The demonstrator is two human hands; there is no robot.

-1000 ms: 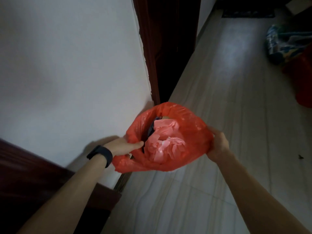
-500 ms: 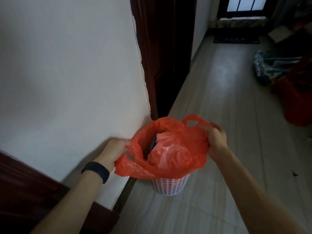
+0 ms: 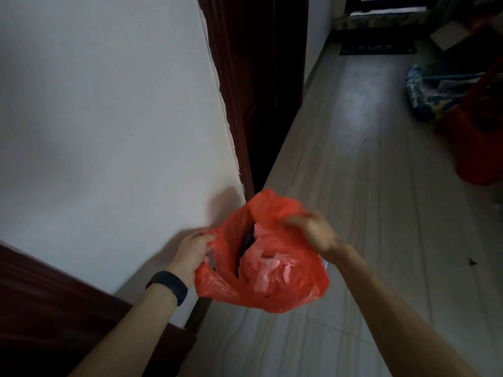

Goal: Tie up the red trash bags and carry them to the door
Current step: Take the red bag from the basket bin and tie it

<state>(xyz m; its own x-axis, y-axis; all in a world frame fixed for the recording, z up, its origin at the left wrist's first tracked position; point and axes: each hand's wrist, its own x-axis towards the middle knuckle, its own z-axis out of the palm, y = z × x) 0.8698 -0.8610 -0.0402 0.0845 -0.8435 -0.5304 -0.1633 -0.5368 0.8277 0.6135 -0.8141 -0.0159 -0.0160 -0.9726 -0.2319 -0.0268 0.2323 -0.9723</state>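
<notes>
Bag (image 3: 275,292): thin red plastic, glossy and crinkled, sagging into a rounded pouch. It is held up in the air between both hands, just beside the wall and above the floor. Its mouth gapes upward and is not tied.
Bag contents: crumpled pale pink film (image 3: 268,268) fills the right of the opening, with something dark (image 3: 249,236) behind it that is too shadowed to name.
Left hand (image 3: 192,251): fingers curled round the bag's left rim, bunching the plastic into folds.
Right hand (image 3: 315,232): smeared by motion blur. It lies on the bag's upper right rim, and the fingers look closed on the plastic there.
Wristband (image 3: 170,285): black, smooth and matte, snug on the left wrist.
Wall (image 3: 109,118): plain white, flat and matte. It bears soft shadows of the bag and the left arm.
Door frame (image 3: 234,104): dark red-brown wood at the wall's right edge, where the paint line is ragged. The opening behind it is black.
Woodwork (image 3: 54,322): dark red-brown slab at lower left, with a slight sheen.
Skirting (image 3: 198,312): dark ribbed strip at the wall's foot, below the bag.
Floor (image 3: 367,186): pale tiles with faint wavy streaks and thin joints. A patch of dull light reflects farther along.
Mat (image 3: 378,47): dark rectangle at the far end of the passage.
Bundle (image 3: 424,91): soft, blue-patterned, on the floor at far right.
Red object (image 3: 479,148): bulky, at the right edge, just beside the bundle. Its form is unclear.
</notes>
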